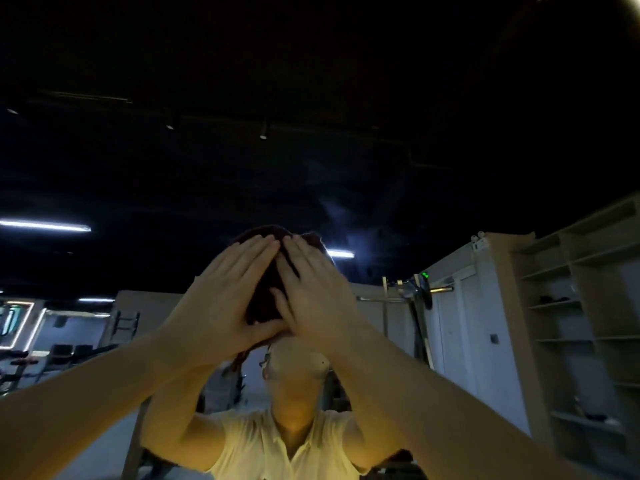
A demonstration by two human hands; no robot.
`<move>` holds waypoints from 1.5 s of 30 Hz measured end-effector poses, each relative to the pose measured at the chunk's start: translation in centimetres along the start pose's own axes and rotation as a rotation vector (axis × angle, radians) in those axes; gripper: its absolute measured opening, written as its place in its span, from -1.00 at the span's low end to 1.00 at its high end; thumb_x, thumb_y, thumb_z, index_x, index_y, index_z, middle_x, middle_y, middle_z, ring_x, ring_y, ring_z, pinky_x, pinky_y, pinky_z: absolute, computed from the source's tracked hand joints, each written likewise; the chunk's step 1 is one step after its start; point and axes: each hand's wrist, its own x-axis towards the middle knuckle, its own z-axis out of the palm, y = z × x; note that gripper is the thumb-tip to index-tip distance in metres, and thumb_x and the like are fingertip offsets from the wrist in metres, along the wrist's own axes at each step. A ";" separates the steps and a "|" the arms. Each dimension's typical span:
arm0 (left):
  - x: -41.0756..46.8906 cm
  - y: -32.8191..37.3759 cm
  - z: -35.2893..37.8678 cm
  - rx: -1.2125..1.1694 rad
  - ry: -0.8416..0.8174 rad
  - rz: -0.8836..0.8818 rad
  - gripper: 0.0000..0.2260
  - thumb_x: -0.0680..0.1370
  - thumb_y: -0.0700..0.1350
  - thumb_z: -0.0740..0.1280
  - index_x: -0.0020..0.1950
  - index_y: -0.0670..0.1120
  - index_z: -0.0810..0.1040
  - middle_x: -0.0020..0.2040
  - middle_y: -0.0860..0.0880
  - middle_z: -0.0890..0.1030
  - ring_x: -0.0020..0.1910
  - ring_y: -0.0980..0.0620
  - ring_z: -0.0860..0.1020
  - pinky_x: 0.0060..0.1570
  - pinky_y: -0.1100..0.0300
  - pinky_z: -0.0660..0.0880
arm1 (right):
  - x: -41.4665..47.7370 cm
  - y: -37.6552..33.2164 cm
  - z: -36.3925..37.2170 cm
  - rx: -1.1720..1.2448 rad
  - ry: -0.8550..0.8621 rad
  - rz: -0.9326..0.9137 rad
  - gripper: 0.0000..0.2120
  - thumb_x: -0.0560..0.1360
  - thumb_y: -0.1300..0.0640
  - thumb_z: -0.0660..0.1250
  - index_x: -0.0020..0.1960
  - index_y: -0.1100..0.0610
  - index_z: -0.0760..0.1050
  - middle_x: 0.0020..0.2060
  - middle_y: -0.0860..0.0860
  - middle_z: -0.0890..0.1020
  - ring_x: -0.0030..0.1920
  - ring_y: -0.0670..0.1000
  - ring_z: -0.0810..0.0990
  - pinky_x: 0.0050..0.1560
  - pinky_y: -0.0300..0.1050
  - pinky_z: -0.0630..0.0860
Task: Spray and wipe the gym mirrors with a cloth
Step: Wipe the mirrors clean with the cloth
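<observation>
Left hand (225,299) is flat, fingers straight and together, pressing a dark red cloth (265,289) against the mirror (311,150). Right hand (313,296) same deal, flat on the cloth, its fingertips nearly meeting the left's. The two hands cover most of the cloth. Far left in the glass there are weight benches (69,355). Right of the hands is a barbell rack (415,299), then open shelves (568,306) holding a few dark bits, can't tell what.
</observation>
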 end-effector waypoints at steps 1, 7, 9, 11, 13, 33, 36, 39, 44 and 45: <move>0.0 0.1 0.0 0.033 0.008 -0.010 -0.09 0.55 0.46 0.18 0.70 -0.11 0.12 0.68 -0.04 0.16 0.66 0.06 0.05 0.65 0.16 -0.16 | -0.2 1.4 -0.2 -0.043 0.029 0.022 -0.45 0.64 -0.09 0.08 0.50 0.20 0.43 0.53 0.18 0.39 0.56 0.14 0.32 0.55 0.04 0.04; 0.0 0.8 0.5 0.154 0.043 -0.069 -0.31 0.63 0.25 0.16 0.64 -0.14 0.27 0.65 -0.14 0.26 0.65 -0.07 0.17 0.65 0.08 -0.13 | -2.6 14.7 -2.1 -0.030 0.141 0.494 -0.65 0.57 0.20 0.23 0.32 0.22 0.55 0.39 0.20 0.52 0.41 0.22 0.49 0.51 0.14 0.37; 0.0 0.7 0.5 0.180 0.050 -0.092 -0.36 0.63 0.21 0.16 0.60 -0.15 0.34 0.62 -0.16 0.33 0.62 -0.11 0.24 0.63 -0.03 0.00 | -1.8 14.9 -2.5 0.002 0.173 0.671 -0.61 0.51 0.26 0.22 0.33 0.25 0.50 0.34 0.22 0.53 0.37 0.24 0.48 0.44 0.15 0.38; -0.1 0.7 0.5 0.188 0.057 -0.134 -0.39 0.63 0.17 0.17 0.56 -0.17 0.40 0.58 -0.18 0.39 0.59 -0.13 0.30 0.61 -0.08 0.08 | -0.3 10.6 -2.5 0.022 0.197 0.749 -0.49 0.50 0.24 0.21 0.45 0.26 0.41 0.45 0.26 0.43 0.47 0.27 0.36 0.50 0.20 0.29; 0.0 0.8 0.5 0.174 0.077 -0.183 -0.43 0.62 0.10 0.16 0.53 -0.20 0.43 0.54 -0.20 0.44 0.55 -0.15 0.35 0.58 -0.11 0.14 | 0.4 4.2 -1.9 0.060 0.141 0.638 -0.41 0.56 0.07 0.17 0.57 0.20 0.29 0.57 0.22 0.27 0.58 0.22 0.21 0.58 0.20 0.18; -0.3 0.7 0.0 0.203 0.059 -0.196 -0.44 0.57 0.03 0.15 0.50 -0.22 0.48 0.45 -0.19 0.54 0.45 -0.12 0.49 0.51 -0.04 0.22 | -0.6 2.9 -0.1 0.101 0.049 -0.067 -0.48 0.60 0.10 0.28 0.55 0.09 0.36 0.55 0.10 0.37 0.57 0.11 0.25 0.50 0.15 0.33; -0.2 0.7 -0.4 0.228 0.056 -0.188 -0.43 0.55 0.07 0.17 0.46 -0.22 0.53 0.43 -0.19 0.57 0.40 -0.13 0.55 0.45 -0.02 0.26 | 5.7 8.9 -0.8 -0.005 0.032 0.095 -0.47 0.68 0.11 0.18 0.64 0.08 0.20 0.64 0.09 0.19 0.64 0.13 0.09 0.56 0.11 0.23; -0.5 0.9 -0.5 0.263 0.013 -0.181 -0.38 0.53 0.12 0.17 0.48 -0.22 0.52 0.44 -0.18 0.56 0.42 -0.13 0.55 0.43 -0.04 0.28 | 11.3 12.6 -1.7 0.017 0.093 0.424 -0.51 0.73 0.02 0.05 0.64 0.06 0.19 0.64 0.11 0.19 0.64 0.15 0.09 0.62 0.13 0.04; -0.4 0.5 -0.9 0.221 -0.003 -0.184 -0.39 0.53 0.09 0.15 0.48 -0.20 0.52 0.44 -0.16 0.57 0.43 -0.10 0.54 0.44 0.00 0.24 | 6.5 4.0 0.4 0.113 0.141 0.327 -0.51 0.71 -0.04 0.04 0.61 0.05 0.27 0.63 0.09 0.22 0.64 0.11 0.10 0.64 0.15 -0.01; -0.3 0.6 -1.0 0.197 0.012 -0.192 -0.42 0.53 0.07 0.15 0.46 -0.19 0.52 0.42 -0.16 0.58 0.42 -0.10 0.54 0.44 0.02 0.24 | 3.5 1.7 0.8 0.119 0.115 0.244 -0.50 0.70 -0.05 0.04 0.60 0.05 0.28 0.62 0.09 0.23 0.64 0.11 0.11 0.64 0.15 -0.02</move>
